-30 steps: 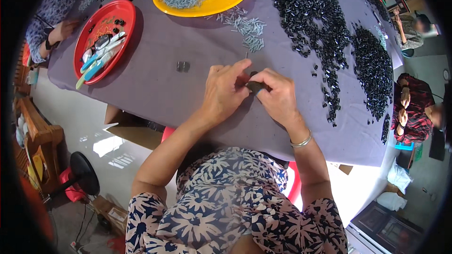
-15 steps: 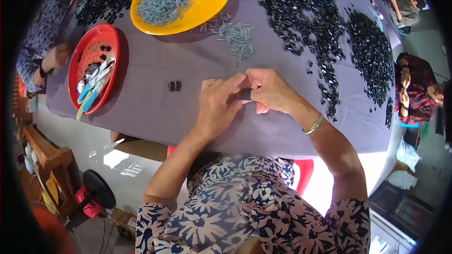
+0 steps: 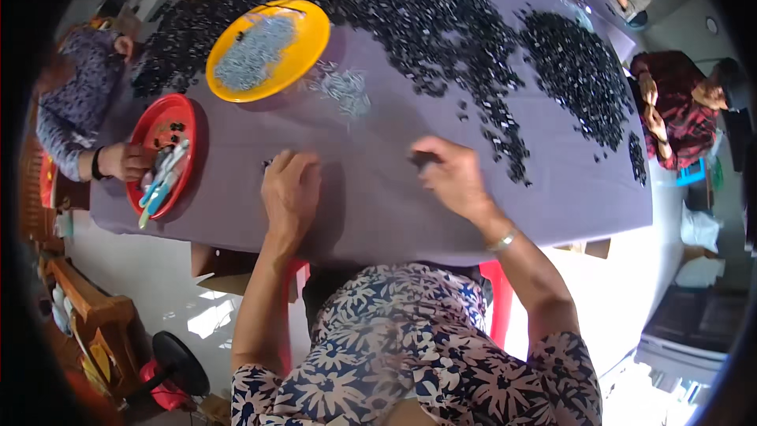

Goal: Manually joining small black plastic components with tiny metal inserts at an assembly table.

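My right hand (image 3: 457, 181) is held over the middle of the table, its thumb and fingers closed on a small black plastic piece (image 3: 423, 158). My left hand (image 3: 290, 193) is well apart from it, to the left, with its fingers bent and smeared by motion. Just beside those fingers small black pieces (image 3: 268, 164) peek out, mostly hidden by the hand. Beyond my hands lies a loose heap of thin grey pins (image 3: 344, 93). A yellow plate (image 3: 309, 51) behind it carries many more of these pins.
Large spreads of black pieces (image 3: 441, 24) cover the far and right parts of the purple tablecloth (image 3: 378, 205). At left, a co-worker's hand (image 3: 124, 162) reaches into a red tray (image 3: 189, 122) with blue-and-white handled tools. Another person in a checked shirt (image 3: 678, 106) sits at right.
My hands, which were together, have parted: the left moved left to the small black pieces, the right keeps a black piece. The co-worker's hand moved to the red tray. The view shifted.
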A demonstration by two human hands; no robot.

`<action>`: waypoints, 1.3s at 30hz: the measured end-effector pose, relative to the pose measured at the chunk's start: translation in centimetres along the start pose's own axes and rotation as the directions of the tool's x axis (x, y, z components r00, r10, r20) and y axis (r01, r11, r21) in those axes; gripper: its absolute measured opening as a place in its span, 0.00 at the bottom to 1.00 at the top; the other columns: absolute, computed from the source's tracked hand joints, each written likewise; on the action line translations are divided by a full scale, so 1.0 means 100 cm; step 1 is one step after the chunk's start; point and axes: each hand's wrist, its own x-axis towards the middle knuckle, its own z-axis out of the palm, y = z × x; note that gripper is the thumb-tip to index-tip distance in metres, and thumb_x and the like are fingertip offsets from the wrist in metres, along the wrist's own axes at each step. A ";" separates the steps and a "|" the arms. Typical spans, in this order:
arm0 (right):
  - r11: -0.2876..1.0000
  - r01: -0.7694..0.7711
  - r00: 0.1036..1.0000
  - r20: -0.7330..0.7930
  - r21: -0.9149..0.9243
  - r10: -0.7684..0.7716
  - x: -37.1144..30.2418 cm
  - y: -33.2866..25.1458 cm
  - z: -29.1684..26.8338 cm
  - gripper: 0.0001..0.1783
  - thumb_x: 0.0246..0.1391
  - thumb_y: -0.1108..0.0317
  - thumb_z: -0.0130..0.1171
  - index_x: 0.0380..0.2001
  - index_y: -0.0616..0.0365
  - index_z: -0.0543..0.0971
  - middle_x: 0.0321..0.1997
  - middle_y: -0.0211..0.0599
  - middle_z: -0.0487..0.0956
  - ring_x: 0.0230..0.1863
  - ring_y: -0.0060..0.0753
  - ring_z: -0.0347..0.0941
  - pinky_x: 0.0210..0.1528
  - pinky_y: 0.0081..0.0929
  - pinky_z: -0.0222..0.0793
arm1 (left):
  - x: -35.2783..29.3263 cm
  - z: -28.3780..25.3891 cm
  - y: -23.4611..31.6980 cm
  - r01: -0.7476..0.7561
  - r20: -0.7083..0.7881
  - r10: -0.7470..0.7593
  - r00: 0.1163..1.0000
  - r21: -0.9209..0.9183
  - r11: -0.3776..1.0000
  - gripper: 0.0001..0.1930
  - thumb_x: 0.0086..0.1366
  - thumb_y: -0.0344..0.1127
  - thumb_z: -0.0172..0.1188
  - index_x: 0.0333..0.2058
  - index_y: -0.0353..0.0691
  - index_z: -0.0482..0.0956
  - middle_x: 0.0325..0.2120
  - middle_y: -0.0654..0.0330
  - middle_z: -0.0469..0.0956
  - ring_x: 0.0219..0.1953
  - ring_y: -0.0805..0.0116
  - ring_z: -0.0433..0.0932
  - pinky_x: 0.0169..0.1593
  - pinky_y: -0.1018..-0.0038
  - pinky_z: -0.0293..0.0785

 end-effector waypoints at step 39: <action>0.942 -0.213 0.960 0.233 0.260 0.153 0.054 -0.041 0.047 0.13 0.49 0.81 0.54 0.39 0.62 0.81 0.36 0.31 0.81 0.36 0.23 0.74 0.41 0.20 0.71 | -0.021 0.022 0.030 0.492 0.410 -0.430 0.804 -0.866 0.093 0.19 0.61 0.21 0.64 0.52 0.35 0.76 0.31 0.64 0.80 0.31 0.78 0.77 0.36 0.80 0.74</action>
